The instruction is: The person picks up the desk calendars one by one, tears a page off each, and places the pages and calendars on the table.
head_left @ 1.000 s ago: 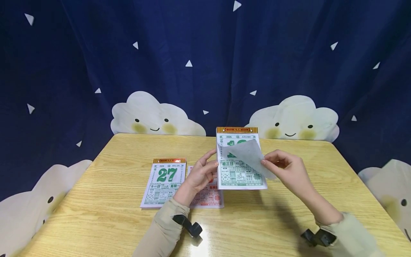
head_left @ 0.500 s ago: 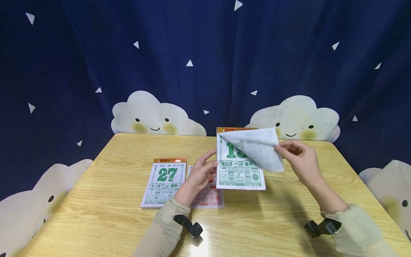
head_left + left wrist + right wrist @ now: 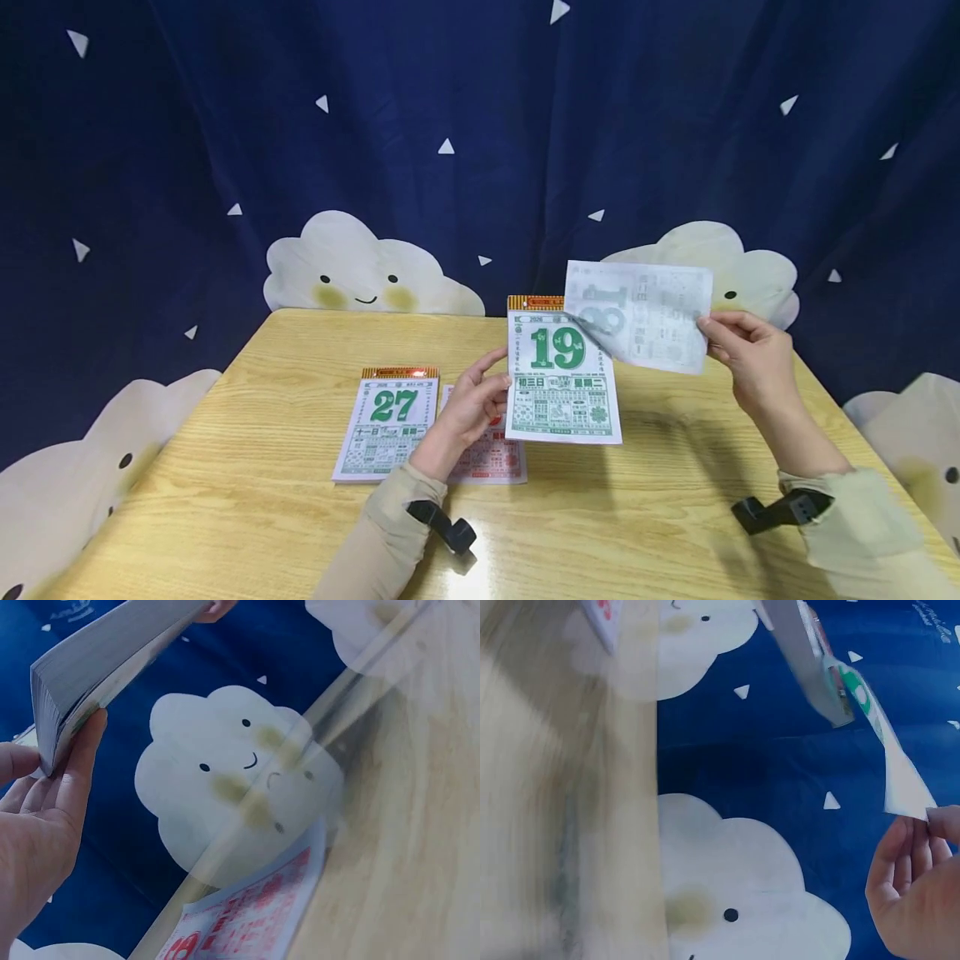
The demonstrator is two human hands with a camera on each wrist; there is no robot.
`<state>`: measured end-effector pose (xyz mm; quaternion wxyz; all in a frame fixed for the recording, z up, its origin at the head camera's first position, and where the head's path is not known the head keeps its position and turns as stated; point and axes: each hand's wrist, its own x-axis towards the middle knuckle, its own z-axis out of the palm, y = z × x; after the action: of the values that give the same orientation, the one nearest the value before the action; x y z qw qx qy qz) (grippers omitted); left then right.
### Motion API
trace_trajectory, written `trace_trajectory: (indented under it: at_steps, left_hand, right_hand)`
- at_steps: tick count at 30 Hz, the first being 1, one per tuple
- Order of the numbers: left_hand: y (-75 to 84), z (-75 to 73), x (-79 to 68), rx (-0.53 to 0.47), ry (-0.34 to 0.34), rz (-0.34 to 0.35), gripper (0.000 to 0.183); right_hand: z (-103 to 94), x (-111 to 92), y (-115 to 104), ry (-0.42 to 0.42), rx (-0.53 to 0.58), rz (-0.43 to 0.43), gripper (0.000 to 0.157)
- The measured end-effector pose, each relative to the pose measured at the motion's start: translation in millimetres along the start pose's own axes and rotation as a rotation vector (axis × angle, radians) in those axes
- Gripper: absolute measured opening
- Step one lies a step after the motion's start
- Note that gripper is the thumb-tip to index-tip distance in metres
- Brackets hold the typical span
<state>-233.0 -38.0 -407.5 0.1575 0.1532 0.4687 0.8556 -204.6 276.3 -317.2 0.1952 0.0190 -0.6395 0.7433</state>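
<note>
My left hand (image 3: 474, 404) grips a thick tear-off calendar (image 3: 562, 408) by its left edge and holds it up above the table. Its front page shows a green 19 under a red and gold header strip. In the left wrist view the thumb lies on one side of the calendar block (image 3: 97, 664) and the fingers on the other. Between thumb and fingertips, my right hand (image 3: 753, 358) pinches a thin calendar page (image 3: 652, 317), its back turned to the head view. That page stretches out to the right, its far end overlapping the calendar's upper right part.
On the wooden table (image 3: 247, 517) lies a second calendar (image 3: 386, 433) with a green 27. Beside it a red-printed calendar (image 3: 491, 462) is partly hidden by my left hand and forearm. A dark blue curtain (image 3: 465, 67) with clouds hangs behind the table.
My right hand has moved right and slightly up, drawing the page from across the calendar's front out to the right. The 19 is now uncovered. My left hand stays about where it was.
</note>
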Motion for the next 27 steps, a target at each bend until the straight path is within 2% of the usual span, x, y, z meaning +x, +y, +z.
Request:
trace_trajectory:
  at_steps: [4,11,19,23,27]
  left_hand:
    - [0.5,-0.6,-0.6,0.001,-0.008,-0.004,0.057]
    - [-0.4,-0.6,0.9,0.003,-0.014,0.001,0.056]
    - [0.4,-3.5,1.4,0.01,-0.002,-0.012,0.055]
    - [0.9,-3.8,1.4,0.018,-0.01,-0.011,0.055]
    - [-0.8,-3.0,1.7,0.031,-0.018,-0.017,0.054]
  right_hand:
    - [-4.9,1,2,-0.007,-0.002,0.048,0.006]
    - [-8.2,2,0,0.006,-0.056,0.039,0.004]
    - [-25.5,7,-8,0.111,0.017,0.05,0.007]
    - [-32.3,7,-9,0.138,0.018,0.055,0.009]
    - [-40.3,9,-10,0.202,0.026,0.054,0.009]
